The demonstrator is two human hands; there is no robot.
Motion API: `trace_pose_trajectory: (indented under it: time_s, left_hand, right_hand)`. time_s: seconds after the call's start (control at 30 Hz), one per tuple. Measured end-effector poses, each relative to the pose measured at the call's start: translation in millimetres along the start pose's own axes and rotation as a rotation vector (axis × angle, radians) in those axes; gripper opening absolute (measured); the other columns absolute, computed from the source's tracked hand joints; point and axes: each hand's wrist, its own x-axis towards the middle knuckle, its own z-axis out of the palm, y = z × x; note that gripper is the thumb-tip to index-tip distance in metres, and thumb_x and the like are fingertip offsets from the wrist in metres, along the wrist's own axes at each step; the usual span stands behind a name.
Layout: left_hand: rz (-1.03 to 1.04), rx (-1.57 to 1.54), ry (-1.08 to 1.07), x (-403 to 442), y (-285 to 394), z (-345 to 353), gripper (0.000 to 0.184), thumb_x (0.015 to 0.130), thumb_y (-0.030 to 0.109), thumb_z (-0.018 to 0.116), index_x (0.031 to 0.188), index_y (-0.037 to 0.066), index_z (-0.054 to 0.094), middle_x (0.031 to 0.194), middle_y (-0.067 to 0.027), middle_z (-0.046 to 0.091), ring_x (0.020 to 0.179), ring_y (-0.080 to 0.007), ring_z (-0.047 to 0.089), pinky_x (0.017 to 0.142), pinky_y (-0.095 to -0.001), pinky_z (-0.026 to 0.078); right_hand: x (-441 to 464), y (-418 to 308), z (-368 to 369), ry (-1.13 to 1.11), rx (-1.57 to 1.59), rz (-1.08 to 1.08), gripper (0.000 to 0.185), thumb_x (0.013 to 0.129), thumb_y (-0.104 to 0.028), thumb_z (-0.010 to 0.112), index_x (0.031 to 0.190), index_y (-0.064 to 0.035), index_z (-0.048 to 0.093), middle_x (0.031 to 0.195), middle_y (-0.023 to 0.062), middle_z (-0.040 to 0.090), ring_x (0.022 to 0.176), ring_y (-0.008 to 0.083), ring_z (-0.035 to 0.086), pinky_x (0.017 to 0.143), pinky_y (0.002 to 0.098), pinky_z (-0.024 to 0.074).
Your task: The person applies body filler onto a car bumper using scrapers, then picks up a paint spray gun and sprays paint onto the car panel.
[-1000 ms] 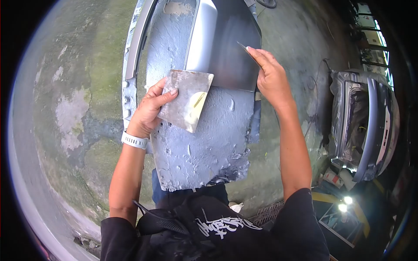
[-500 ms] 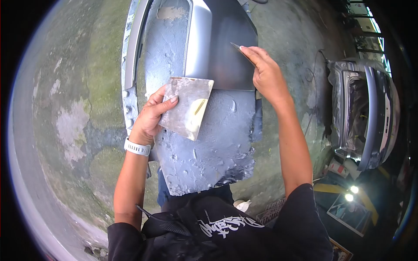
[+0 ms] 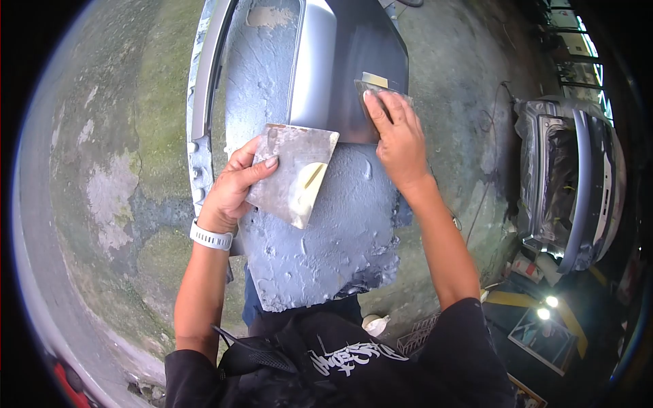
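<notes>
My left hand (image 3: 239, 178) grips a flat grey plate (image 3: 282, 160) by its left edge, thumb on top. Pale yellow paste (image 3: 311, 182) lies on the plate's right part. In my right hand (image 3: 398, 132) is a thin flat spreader (image 3: 362, 94), with a pale yellow strip near its far edge. The spreader is over the right part of a dark grey and silver panel (image 3: 350, 54); whether it touches the panel I cannot tell. Beneath the plate is a rough board (image 3: 320, 238) coated in grey-blue.
A long silver trim piece (image 3: 212, 75) runs along the support's left side. A car body part (image 3: 575, 183) partly wrapped in plastic stands at the right. Two bright lights (image 3: 547, 307) shine at the lower right, near a framed pane. Stained concrete floor (image 3: 109, 197) lies to the left.
My right hand has moved down and left and turned, so the spreader's face and its pale strip now show. My left hand still holds the plate, slightly lower in view.
</notes>
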Motion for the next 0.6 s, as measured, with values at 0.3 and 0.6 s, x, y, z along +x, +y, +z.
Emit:
trace_pose_trajectory:
  time_s: [0.3,0.6]
  left_hand:
    - [0.021,0.013,0.033,-1,-3,1,0.047,0.091,0.008,0.069,0.136,0.006,0.058,0.119,-0.0054,0.07,0.106,-0.0156,0.066,0.095,-0.0312,0.052]
    - [0.177,-0.019,0.193,-17,15,17,0.042,0.093,0.007,0.066,0.134,0.004,0.057,0.117,-0.0068,0.069,0.103,-0.0161,0.068,0.091,-0.0306,0.055]
  right_hand:
    - [-42,-24,1,-0.017,-0.032,-0.007,0.046,0.091,-0.009,0.053,0.135,-0.015,0.059,0.13,0.0115,0.055,0.118,0.0408,0.053,0.101,0.0556,0.0428]
    - [-55,-29,-56,-0.087,0.132,-0.012,0.046,0.088,-0.006,0.055,0.132,-0.0147,0.063,0.129,0.0119,0.057,0.12,0.0367,0.055,0.102,0.0534,0.0427]
